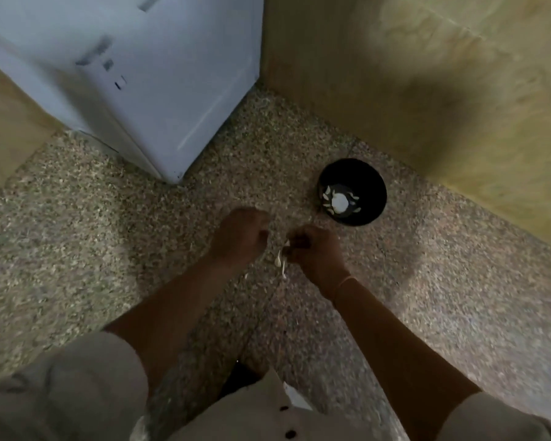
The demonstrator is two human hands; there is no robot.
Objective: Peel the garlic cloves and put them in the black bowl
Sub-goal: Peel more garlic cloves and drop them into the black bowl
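Now, from the head camera, both hands meet in the middle of the frame over the speckled stone counter (109, 218). The right hand (315, 249) pinches a small white garlic clove (279, 260) with curled fingers. The left hand (240, 235) is curled just beside it; I cannot tell if it holds anything. The round black bowl (368, 175), right of centre, already holds some white garlic pieces (339, 202). So the job looks partly done, and this clove is not yet peeled.

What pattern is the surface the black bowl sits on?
The surface is speckled brown and grey; head view.
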